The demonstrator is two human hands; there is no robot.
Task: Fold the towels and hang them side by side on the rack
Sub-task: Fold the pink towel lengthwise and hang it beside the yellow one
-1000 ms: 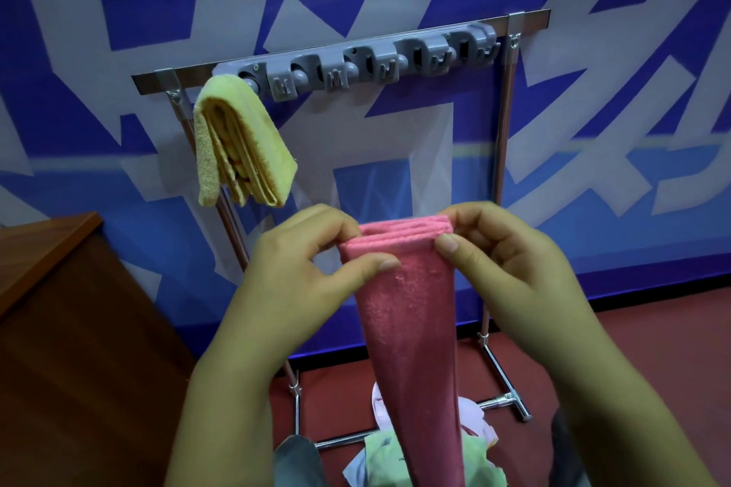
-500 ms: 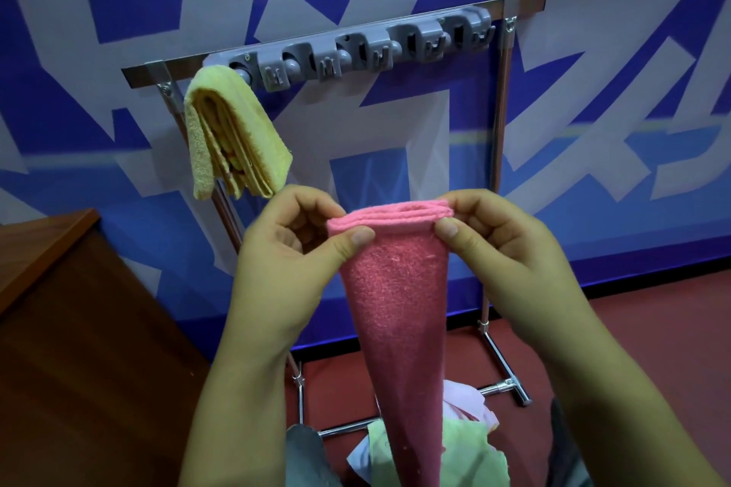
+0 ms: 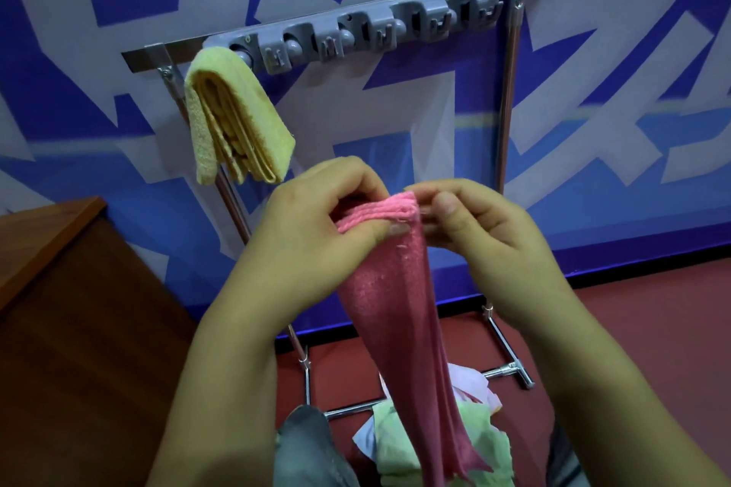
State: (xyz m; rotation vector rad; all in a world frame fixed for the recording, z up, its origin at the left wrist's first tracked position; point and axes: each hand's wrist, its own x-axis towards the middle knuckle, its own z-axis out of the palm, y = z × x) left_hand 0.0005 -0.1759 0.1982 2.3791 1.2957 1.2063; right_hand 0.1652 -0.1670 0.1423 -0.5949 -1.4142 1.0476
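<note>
A pink towel, folded into a long narrow strip, hangs down between my hands in front of the rack. My left hand pinches its top left corner with thumb and fingers. My right hand pinches the top right edge, close to the left hand. A folded yellow towel hangs on the left end of the metal rack, whose top bar carries a grey strip of clips.
A pile of light green and white towels lies on the red floor under the pink one, by the rack's foot. A brown wooden cabinet stands at the left. A blue and white wall is behind the rack.
My hands have drawn closer together, narrowing the pink towel's top edge. The view has shifted slightly; the yellow towel and rack are unchanged.
</note>
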